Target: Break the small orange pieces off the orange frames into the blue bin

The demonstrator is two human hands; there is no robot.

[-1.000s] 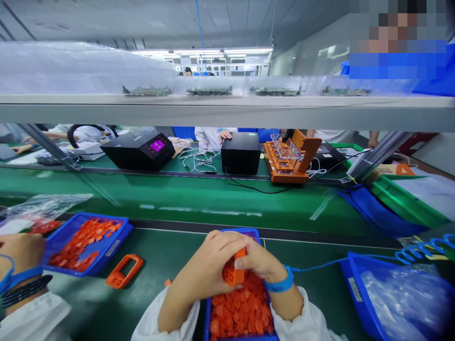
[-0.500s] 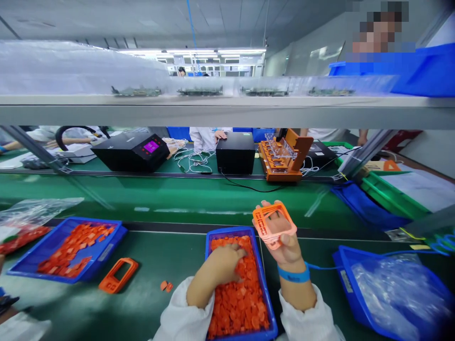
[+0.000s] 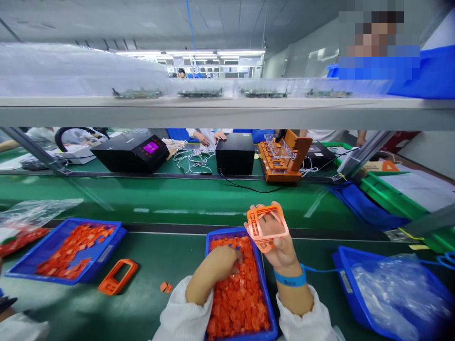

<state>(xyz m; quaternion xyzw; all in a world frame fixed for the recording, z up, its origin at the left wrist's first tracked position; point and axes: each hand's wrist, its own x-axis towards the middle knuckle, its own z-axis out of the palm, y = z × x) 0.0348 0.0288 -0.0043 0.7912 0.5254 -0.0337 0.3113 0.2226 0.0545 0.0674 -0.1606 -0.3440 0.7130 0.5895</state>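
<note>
My right hand holds up a small stack of orange plastic frames, thumb at the front and fingers behind. A blue band with a cord circles that wrist. To its left, my left hand reaches down into a blue tray full of small orange-red plastic pieces. Its fingers are curled together among them, and what they pinch is hidden. On the green surface to the left lie a single orange frame and a couple of loose orange pieces.
A second blue tray with orange pieces stands at left, near another person's sleeve. Clear plastic bags fill a blue bin at right. Beyond are black boxes, an orange fixture and an overhead shelf.
My right hand has shifted slightly left with the frames, which face me more squarely. In the tray, my left hand's fingers have drawn together.
</note>
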